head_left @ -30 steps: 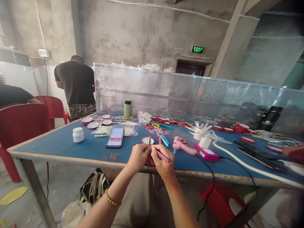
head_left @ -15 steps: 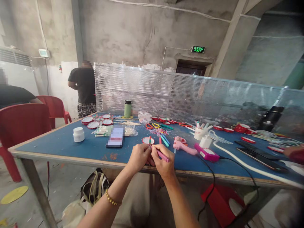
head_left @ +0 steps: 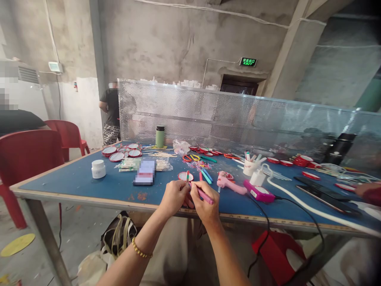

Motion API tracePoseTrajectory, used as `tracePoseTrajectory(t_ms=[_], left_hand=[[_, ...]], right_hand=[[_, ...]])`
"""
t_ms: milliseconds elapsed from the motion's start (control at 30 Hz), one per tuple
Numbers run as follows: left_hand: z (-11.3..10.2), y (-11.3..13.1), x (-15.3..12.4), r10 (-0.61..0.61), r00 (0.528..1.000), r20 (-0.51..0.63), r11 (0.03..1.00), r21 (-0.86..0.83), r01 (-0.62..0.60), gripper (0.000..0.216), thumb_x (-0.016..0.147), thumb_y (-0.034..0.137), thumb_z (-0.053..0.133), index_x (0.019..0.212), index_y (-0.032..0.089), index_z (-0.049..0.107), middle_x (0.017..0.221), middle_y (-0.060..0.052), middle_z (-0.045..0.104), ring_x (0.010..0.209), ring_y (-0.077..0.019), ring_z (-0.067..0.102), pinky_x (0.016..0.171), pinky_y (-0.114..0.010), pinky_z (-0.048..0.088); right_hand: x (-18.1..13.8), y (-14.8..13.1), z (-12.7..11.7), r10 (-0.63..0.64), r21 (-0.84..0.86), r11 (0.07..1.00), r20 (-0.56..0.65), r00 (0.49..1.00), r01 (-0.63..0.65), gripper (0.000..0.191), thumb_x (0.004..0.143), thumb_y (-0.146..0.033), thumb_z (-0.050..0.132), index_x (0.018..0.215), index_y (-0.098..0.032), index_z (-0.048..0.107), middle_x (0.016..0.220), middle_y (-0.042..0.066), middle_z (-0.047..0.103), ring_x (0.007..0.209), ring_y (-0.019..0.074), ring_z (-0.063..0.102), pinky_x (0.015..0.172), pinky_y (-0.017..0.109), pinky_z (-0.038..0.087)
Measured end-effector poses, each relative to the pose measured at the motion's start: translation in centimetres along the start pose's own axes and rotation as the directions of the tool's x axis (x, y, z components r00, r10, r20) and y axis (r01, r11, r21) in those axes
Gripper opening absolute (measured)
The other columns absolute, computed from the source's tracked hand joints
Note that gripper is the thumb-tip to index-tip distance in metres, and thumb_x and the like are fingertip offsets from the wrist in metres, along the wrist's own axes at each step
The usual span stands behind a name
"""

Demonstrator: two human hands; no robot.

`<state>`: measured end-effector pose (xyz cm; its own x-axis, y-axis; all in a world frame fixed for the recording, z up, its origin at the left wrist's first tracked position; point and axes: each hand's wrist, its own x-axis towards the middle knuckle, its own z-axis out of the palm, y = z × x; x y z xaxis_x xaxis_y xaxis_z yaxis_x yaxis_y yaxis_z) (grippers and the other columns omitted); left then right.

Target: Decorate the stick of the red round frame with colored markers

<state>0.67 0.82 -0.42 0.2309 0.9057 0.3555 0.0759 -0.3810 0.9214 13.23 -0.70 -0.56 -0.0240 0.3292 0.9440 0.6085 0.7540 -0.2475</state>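
My right hand (head_left: 206, 203) is closed around a pink marker pen (head_left: 205, 196), its tip end up against the fingers of the other hand. My left hand (head_left: 175, 196) pinches a narrow stick (head_left: 187, 176) with red and green colouring on its upper end, pointing up and away. Both hands meet at the table's front edge, and the marker's tip is hard to make out. Just beyond them lies a round red-rimmed white disc (head_left: 182, 174). Several coloured markers (head_left: 207, 176) rest to the right of it, beside a pink glue gun (head_left: 230, 183).
On the blue table (head_left: 113, 190) are a white jar (head_left: 98, 169), a phone (head_left: 145, 172), bagged sticks (head_left: 163, 164), a green bottle (head_left: 160, 137), a cup of pens (head_left: 249, 167) and a magenta device (head_left: 258, 192) with cables. A perforated metal screen (head_left: 184, 115) stands behind.
My hands stay almost in place, still holding the marker and stick. In the background, the standing person has shifted right, partly behind the screen, and the seated person at left has moved slightly.
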Motion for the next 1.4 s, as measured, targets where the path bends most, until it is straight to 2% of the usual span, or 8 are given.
tracePoseTrajectory(t_ms=[433, 600, 900, 1200, 1400], left_hand=[[-0.08, 0.08, 0.00, 0.024, 0.999, -0.022, 0.996, 0.085, -0.022, 0.033, 0.085, 0.040, 0.045, 0.059, 0.021, 0.051, 0.045, 0.000, 0.063, 0.043, -0.0171, 0.065, 0.041, -0.022, 0.047], [-0.13, 0.25, -0.03, 0.010, 1.000, 0.007, 0.998, 0.055, -0.010, 0.032, 0.085, 0.041, 0.046, 0.062, 0.021, 0.055, 0.046, 0.000, 0.064, 0.044, -0.0178, 0.066, 0.044, -0.024, 0.050], [-0.05, 0.34, -0.04, -0.035, 0.999, 0.000, 0.999, 0.006, 0.035, 0.028, 0.083, 0.039, 0.048, 0.062, 0.021, 0.052, 0.048, 0.000, 0.064, 0.047, -0.0190, 0.068, 0.043, -0.023, 0.049], [-0.09, 0.45, -0.05, -0.017, 1.000, -0.022, 0.999, 0.036, 0.018, 0.032, 0.084, 0.037, 0.048, 0.057, 0.021, 0.048, 0.045, 0.001, 0.061, 0.043, -0.0165, 0.064, 0.041, -0.022, 0.047], [-0.07, 0.60, -0.14, -0.024, 1.000, -0.003, 0.999, 0.022, 0.024, 0.030, 0.085, 0.037, 0.048, 0.060, 0.020, 0.052, 0.046, 0.000, 0.063, 0.043, -0.0167, 0.064, 0.044, -0.023, 0.050]], right_hand=[[0.08, 0.08, 0.19, -0.030, -0.018, 0.999, 0.008, 1.000, 0.030, 0.017, 0.092, -0.016, 0.055, 0.077, -0.018, 0.064, 0.066, 0.001, 0.067, 0.056, 0.0122, 0.063, 0.059, 0.021, 0.048], [0.11, 0.10, 0.17, -0.029, -0.028, 0.999, -0.008, 1.000, 0.029, 0.019, 0.092, -0.017, 0.055, 0.075, -0.019, 0.063, 0.064, 0.001, 0.067, 0.055, 0.0122, 0.062, 0.056, 0.022, 0.047], [-0.04, 0.27, 0.10, -0.001, -0.032, 0.999, -0.033, 0.999, 0.000, 0.017, 0.093, -0.018, 0.054, 0.079, -0.019, 0.065, 0.068, 0.002, 0.070, 0.057, 0.0131, 0.065, 0.059, 0.023, 0.049], [0.20, -0.21, 0.03, -0.016, -0.024, 1.000, 0.036, 0.999, 0.017, 0.021, 0.094, -0.021, 0.052, 0.077, -0.020, 0.065, 0.067, 0.001, 0.068, 0.058, 0.0132, 0.064, 0.060, 0.023, 0.050], [0.06, 0.11, 0.05, -0.003, -0.034, 0.999, 0.009, 1.000, 0.004, 0.019, 0.093, -0.019, 0.054, 0.076, -0.019, 0.064, 0.067, 0.002, 0.069, 0.057, 0.0130, 0.063, 0.058, 0.022, 0.048]])
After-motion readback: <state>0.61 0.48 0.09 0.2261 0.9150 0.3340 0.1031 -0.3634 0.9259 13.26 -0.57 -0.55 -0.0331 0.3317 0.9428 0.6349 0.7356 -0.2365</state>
